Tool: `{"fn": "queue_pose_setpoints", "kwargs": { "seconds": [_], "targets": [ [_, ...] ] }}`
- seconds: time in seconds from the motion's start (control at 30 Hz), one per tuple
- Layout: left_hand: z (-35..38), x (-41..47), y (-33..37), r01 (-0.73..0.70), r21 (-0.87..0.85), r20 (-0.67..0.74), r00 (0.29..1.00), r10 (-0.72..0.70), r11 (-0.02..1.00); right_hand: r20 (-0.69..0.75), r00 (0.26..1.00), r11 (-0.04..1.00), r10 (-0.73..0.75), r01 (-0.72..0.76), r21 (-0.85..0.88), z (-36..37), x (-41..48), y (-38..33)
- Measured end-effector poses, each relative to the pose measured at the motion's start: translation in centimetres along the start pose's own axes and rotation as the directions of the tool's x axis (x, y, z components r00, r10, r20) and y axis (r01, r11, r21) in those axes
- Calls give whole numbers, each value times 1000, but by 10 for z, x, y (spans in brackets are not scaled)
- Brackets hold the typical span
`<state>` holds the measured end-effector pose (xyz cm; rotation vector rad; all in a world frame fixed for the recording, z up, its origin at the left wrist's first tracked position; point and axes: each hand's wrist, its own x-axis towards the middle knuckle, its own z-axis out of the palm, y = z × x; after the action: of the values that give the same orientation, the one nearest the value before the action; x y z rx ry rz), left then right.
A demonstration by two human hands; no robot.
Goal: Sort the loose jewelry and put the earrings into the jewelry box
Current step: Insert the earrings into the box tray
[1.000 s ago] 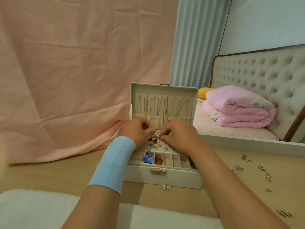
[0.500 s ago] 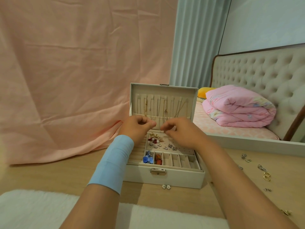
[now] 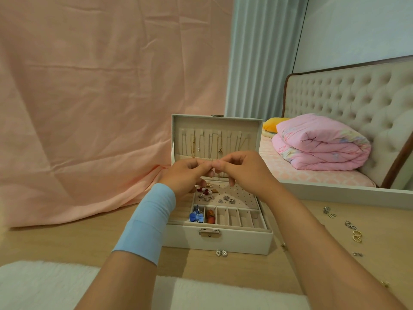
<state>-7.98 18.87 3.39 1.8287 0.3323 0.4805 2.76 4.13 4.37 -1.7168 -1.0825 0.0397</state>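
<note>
The person's left hand (image 3: pixel 185 175) and right hand (image 3: pixel 243 171) meet at centre frame, in front of the raised lid (image 3: pixel 214 121) of the open jewelry box (image 3: pixel 223 241). The fingers of both hands are curled and their tips touch one another. Whatever may be pinched between them is too small to see, so it cannot be told whether either hand grips anything. A light blue wristband (image 3: pixel 147 222) covers the left forearm.

The box stands on the wooden table (image 3: pixel 67 242), below and behind the hands. Thin necklaces (image 3: pixel 194 146) hang inside the lid. On the perforated panel (image 3: pixel 241 195) sit several stud earrings (image 3: pixel 206 193). In the front row of slots, the leftmost holds a blue bow earring (image 3: pixel 196 217) and the next an orange piece (image 3: pixel 210 217). A pair of silver studs (image 3: pixel 221 253) lies on the table just in front of the box, below its metal clasp (image 3: pixel 209 231). More loose jewelry lies well apart at the right edge of the frame: silver pieces (image 3: pixel 328 211) and gold hoops (image 3: pixel 357 236).

Compared with half a second ago, the hands have risen off the panel and closed the gap between their fingertips, uncovering more of the studs. The box and the loose pieces lie as before.

A pink cloth (image 3: pixel 89 108) fills the upper left, and a folded pink quilt (image 3: pixel 321 144) lies at the right.
</note>
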Motion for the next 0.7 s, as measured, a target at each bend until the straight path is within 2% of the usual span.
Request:
{"fn": "queue_pose_setpoints", "kwargs": {
  "seconds": [0.13, 0.3, 0.43, 0.57, 0.7],
  "targets": [
    [2, -2, 2, -11, -71, 83, 996, 17, 997, 40, 997, 996, 65, -68, 66, -2, 0, -2],
    [6, -1, 4, -46, -48, -35, 998, 45, 998, 65, 998, 991, -16, 7, 133, -6, -2, -4],
    [8, 0, 3, -54, -11, -29, 998, 53, 999, 7, 1000, 996, -15, 15, 89, -6, 1, 0],
    [10, 1, -1, -92, 145, -64, 993, 103, 985, -15, 1000, 1000, -21, 21, 6, -6, 0, 5],
    [11, 1, -8, -109, 452, -12, 992, 129, 886, 40, 999, 970, 7, 3, -244, -9, 1, 13]
  ]
}}
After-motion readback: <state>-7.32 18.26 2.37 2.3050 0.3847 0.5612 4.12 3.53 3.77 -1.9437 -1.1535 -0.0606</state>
